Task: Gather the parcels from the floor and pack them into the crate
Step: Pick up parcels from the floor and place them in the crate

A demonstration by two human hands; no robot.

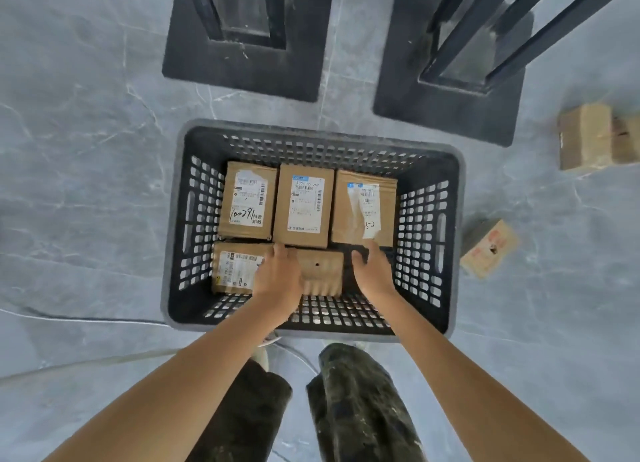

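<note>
I see the left hand (pixel 277 278) clamped over the left end of a plain parcel (pixel 323 271), fingers curled over its far edge. The hand hides the seam where this parcel meets the front-left parcel (pixel 233 271). The right hand (pixel 372 271) sits just right of the plain parcel, with a dark gap between them. Its fingers bend down toward the crate's bare front-right corner and the fingertips are hidden, so I cannot tell whether it grasps anything.

The plain parcel lies in the front row of the crate (pixel 450 171), touching the front-left parcel, whose label print is too small to read. Behind them three parcels fill the back row side by side. The back-left parcel (pixel 247 202) bears handwriting that looks like "10028". The middle parcel (pixel 304 205) has "530- 05 069" printed on its label. The back-right parcel (pixel 363 209) has a wrinkled label with "50" handwritten at its lower end.

On the floor (pixel 86 132), right of the crate, a red-printed parcel (pixel 488 248) lies tilted, its marks unreadable. Farther right another parcel (pixel 588 139) is cut off by the frame edge. Beyond the crate stand two black frames (pixel 485 29) on dark mats (pixel 242 77), their tops out of view.
</note>
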